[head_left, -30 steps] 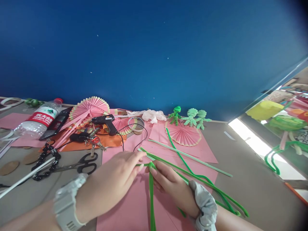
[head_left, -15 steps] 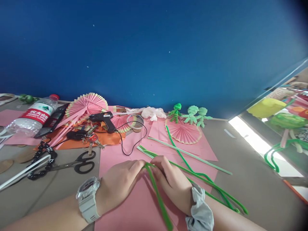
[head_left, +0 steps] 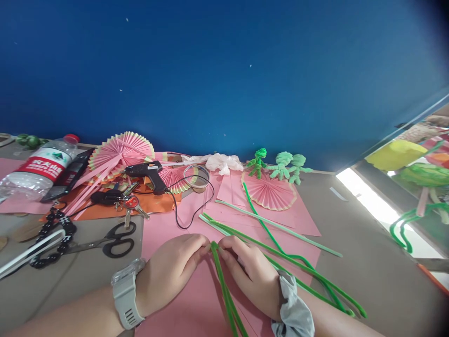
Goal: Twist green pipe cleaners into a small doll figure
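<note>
My left hand (head_left: 171, 271) and my right hand (head_left: 250, 271) meet fingertip to fingertip over a pink paper sheet (head_left: 196, 304). Both pinch the bent top of a green pipe cleaner (head_left: 224, 290), whose two strands run down toward me between my wrists. A pale watch sits on my left wrist, a grey scrunchie on my right. More green pipe cleaners (head_left: 298, 267) lie on the pink sheet just right of my right hand.
Black scissors (head_left: 112, 241), keys (head_left: 131, 206), a black glue gun (head_left: 147, 173) with its cord, pink folded paper fans (head_left: 119, 152), a water bottle (head_left: 38, 168) and a black bead chain (head_left: 49, 234) lie at left. Green pipe-cleaner figures (head_left: 280, 166) stand against the blue wall.
My hands have drawn together and pinched the pipe cleaner's bend tighter. Its two strands now lie closer together, slanting toward me. The view has shifted slightly.
</note>
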`<state>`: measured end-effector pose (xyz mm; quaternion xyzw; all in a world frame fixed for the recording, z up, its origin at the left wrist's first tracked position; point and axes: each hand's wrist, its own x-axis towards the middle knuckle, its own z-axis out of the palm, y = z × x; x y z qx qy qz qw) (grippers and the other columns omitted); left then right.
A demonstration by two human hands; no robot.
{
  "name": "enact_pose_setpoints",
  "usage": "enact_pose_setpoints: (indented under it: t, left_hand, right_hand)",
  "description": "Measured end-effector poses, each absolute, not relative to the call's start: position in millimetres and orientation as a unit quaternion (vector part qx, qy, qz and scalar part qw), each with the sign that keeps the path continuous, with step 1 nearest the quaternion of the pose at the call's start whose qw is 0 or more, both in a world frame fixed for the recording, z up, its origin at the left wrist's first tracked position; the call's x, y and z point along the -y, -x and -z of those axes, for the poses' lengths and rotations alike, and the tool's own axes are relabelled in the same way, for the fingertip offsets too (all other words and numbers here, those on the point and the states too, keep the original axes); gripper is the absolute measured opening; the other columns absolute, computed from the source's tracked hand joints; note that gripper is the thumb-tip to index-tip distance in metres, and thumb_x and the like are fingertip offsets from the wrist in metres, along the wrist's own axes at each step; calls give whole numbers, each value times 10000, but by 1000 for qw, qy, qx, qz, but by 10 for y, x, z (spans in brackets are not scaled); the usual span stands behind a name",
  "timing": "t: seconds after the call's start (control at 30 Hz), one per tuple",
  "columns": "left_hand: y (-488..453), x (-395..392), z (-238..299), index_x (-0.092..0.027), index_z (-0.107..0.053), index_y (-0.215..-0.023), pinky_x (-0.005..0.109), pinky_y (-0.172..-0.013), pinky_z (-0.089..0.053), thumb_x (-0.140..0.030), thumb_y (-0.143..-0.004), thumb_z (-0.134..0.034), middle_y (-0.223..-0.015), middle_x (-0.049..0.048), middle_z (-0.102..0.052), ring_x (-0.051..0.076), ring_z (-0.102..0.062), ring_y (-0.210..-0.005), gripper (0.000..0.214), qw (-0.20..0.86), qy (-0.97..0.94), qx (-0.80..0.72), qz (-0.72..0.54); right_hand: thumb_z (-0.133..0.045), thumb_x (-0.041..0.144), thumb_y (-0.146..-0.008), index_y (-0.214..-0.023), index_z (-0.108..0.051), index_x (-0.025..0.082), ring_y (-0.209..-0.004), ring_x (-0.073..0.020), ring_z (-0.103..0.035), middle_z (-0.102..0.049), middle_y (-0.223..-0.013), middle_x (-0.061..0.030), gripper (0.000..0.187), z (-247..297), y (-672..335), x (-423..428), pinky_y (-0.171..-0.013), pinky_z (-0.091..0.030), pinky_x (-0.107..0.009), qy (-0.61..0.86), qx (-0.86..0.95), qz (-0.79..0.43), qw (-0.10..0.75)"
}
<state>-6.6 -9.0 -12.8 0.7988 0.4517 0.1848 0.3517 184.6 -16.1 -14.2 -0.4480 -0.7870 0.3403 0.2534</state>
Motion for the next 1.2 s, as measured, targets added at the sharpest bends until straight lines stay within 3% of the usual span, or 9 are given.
enact_pose_setpoints:
  t: [0.2,0.47,0.67,0.93,1.2]
  left_hand:
    - [47,60,133,-211,-437,-778,253,-623,-354,-251,-933,-303,-747,-25,-552,136,-516,-691,208,358,-801,-451,-163]
    - [57,63,132,-202,-441,-748,238,-606,-350,-195,-911,-343,-709,-29,-539,123,-488,-650,190,371,-817,-418,-143]
    - [63,37,94,-202,-470,-773,237,-606,-370,-203,-915,-325,-737,-13,-562,128,-507,-658,203,402,-821,-377,-150]
    - [70,39,108,-203,-463,-745,232,-581,-367,-224,-913,-334,-708,-19,-549,125,-496,-622,213,384,-825,-391,-140]
    - [70,59,156,-201,-440,-757,232,-617,-382,-182,-905,-343,-717,-17,-531,124,-493,-650,178,346,-839,-393,-150]
  right_hand:
    - [-309,178,-914,-942,-412,217,-671,-134,-537,-567,-786,-6,115,134,-1867,125,-613,-399,-235,434,823,-318,184]
    - [-339,131,-856,-912,-423,192,-608,-162,-510,-573,-722,-25,117,161,-1886,113,-543,-370,-254,382,901,-164,125]
    - [-322,122,-854,-888,-436,175,-588,-161,-462,-553,-698,-40,131,141,-1898,68,-532,-360,-254,334,926,-135,117]
    - [-350,75,-804,-801,-431,185,-569,-146,-435,-530,-673,-31,136,160,-1910,58,-521,-338,-236,320,928,-143,126]
    - [-311,61,-804,-842,-429,178,-594,-149,-440,-532,-680,-34,170,178,-1904,80,-525,-339,-234,327,920,-158,148]
